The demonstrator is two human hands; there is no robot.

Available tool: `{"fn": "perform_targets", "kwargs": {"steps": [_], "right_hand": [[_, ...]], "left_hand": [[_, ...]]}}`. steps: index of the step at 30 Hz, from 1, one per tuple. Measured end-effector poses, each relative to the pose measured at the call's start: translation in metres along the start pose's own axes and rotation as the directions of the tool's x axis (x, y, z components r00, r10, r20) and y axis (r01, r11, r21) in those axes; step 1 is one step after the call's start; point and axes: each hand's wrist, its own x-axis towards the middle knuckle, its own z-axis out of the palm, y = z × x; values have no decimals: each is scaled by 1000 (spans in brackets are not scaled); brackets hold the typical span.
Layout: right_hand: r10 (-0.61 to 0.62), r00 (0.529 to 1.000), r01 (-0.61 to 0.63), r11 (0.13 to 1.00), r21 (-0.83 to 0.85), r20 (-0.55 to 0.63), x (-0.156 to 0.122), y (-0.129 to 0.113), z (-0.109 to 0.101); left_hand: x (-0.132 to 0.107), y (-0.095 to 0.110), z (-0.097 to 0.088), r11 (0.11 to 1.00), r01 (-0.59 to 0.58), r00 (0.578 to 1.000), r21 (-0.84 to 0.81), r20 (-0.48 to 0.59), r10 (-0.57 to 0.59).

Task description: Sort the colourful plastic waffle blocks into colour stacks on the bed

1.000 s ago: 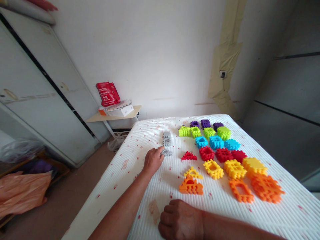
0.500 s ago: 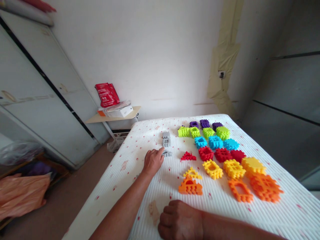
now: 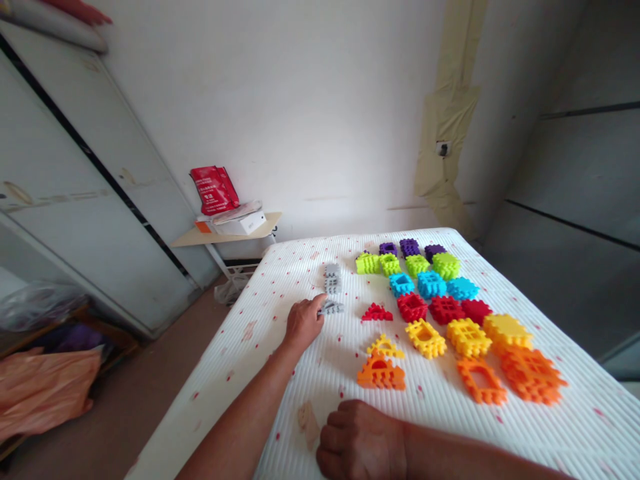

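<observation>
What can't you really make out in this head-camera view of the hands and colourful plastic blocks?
All in the head view:
The left hand hides part of the grey plastic waffle block, so any grip is unclear.
The right hand is cut off by the bottom edge, and its curled fingers hide the palm.
The purple plastic waffle blocks are too small for their exact shapes to show.
The red printed bag has writing too small to read.

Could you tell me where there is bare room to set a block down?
Bare mattress lies left of the grey blocks and the left hand, and between the right hand and the orange triangular block; the coloured rows are crowded.
</observation>
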Motion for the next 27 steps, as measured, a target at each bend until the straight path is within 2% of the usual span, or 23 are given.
{"fn": "perform_targets", "kwargs": {"steps": [12,27], "right_hand": [[7,1000,-7,1000,3,3,0,0,0],[0,1000,0,1000,10,-15,1,0,0]], "left_hand": [[3,-5,2,999,39,998,-35,44,-37],[2,-4,2,990,68,997,-124,33,-65]]}}
